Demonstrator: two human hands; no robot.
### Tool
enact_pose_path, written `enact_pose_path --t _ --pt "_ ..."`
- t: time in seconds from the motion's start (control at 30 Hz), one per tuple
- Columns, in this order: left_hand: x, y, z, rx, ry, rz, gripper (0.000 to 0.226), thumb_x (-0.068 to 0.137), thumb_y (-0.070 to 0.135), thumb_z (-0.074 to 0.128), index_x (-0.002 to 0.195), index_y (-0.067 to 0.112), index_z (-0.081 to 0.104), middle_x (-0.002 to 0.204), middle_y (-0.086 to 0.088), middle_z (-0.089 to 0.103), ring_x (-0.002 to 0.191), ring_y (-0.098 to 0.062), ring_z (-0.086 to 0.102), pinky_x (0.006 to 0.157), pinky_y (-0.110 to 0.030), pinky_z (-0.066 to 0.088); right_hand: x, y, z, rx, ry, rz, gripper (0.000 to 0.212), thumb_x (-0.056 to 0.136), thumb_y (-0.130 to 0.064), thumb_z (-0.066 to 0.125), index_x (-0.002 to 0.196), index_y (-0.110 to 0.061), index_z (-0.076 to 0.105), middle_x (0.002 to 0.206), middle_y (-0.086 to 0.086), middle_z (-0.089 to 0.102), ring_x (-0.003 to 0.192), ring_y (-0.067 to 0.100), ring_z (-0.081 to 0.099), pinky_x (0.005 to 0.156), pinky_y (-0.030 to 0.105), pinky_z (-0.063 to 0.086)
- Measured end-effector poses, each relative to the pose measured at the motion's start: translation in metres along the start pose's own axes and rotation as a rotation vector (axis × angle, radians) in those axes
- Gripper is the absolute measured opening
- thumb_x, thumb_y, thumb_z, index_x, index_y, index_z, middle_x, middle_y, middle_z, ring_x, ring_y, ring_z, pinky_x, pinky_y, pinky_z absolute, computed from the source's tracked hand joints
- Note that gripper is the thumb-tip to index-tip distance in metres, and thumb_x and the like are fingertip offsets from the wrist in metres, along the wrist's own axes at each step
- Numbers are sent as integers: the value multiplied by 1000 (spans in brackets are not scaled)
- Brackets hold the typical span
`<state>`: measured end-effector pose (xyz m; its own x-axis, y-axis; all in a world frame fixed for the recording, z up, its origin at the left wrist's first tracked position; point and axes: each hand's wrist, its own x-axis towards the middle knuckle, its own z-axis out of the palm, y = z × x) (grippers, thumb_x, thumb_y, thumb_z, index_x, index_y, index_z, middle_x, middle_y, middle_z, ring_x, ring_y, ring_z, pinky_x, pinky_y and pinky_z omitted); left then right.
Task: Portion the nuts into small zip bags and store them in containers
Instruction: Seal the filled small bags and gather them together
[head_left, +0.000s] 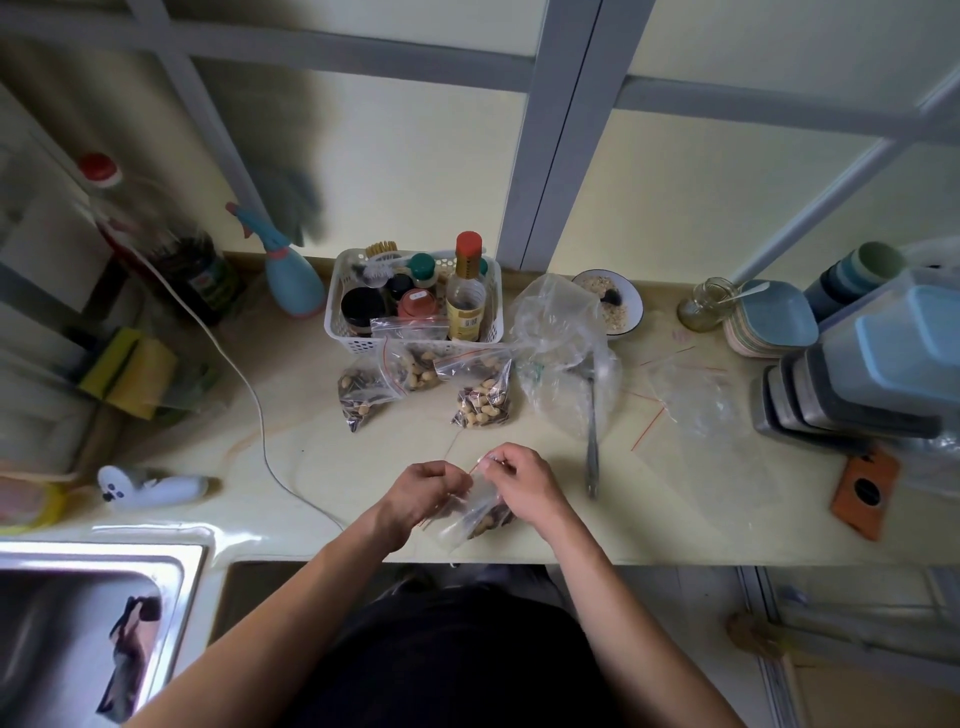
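Pale countertop under both hands: the left hand and right hand pinch the top edge of a small zip bag of nuts — held at the counter's near edge. Beyond lie filled bags before a white basket; stacked containers sit far right.

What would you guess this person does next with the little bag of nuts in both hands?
Probably press the zip strip closed. Both the left hand and right hand pinch the top edge of the small bag, which already holds nuts, and filled bags lie on the counter beyond.
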<state>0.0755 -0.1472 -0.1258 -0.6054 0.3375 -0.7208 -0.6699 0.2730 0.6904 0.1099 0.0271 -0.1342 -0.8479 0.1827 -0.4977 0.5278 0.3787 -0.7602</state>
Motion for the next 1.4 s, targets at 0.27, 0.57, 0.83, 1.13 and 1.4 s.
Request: enact_pose_path --t 0.27,0.57,0.83,1.13,1.4 --pt "-2 2 0 41 0 53 7 93 12 63 88 9 68 79 -5 65 69 -11 59 69 -21 45 1 -1 3 -19 -60 8 39 76 -55 60 83 -16 66 71 -1 66 65 21 64 70 41 56" --pt "-2 1 2 95 13 78 7 93 12 64 86 10 65 75 -2 60 67 -11 56 69 -24 43 -2 -3 7 -151 -21 -25 16 94 -35 61 88 -21 66 84 -3 70 79 21 65 68 29 48" --pt "-1 4 4 130 119 44 19 92 16 62 92 0 71 78 -4 67 66 -15 62 65 -26 46 -6 -8 10 -138 107 -9 21 92 -34 62 85 -15 66 75 -1 65 77 23 60 67 32 46" --pt "-3 1 4 188 160 138 19 92 16 64 92 -3 69 73 -3 62 64 -13 56 59 -22 44 -8 -6 7 -8 35 -21 30 82 -43 64 79 -14 68 66 0 64 64 16 57 64 31 46" --pt "-5 -1 4 144 108 22 23 93 20 64 96 -2 72 80 -4 68 65 -15 58 57 -21 43 -11 -7 6 -109 90 -22 24 89 -24 61 67 -22 55 63 -6 56 62 11 48 57 21 39"
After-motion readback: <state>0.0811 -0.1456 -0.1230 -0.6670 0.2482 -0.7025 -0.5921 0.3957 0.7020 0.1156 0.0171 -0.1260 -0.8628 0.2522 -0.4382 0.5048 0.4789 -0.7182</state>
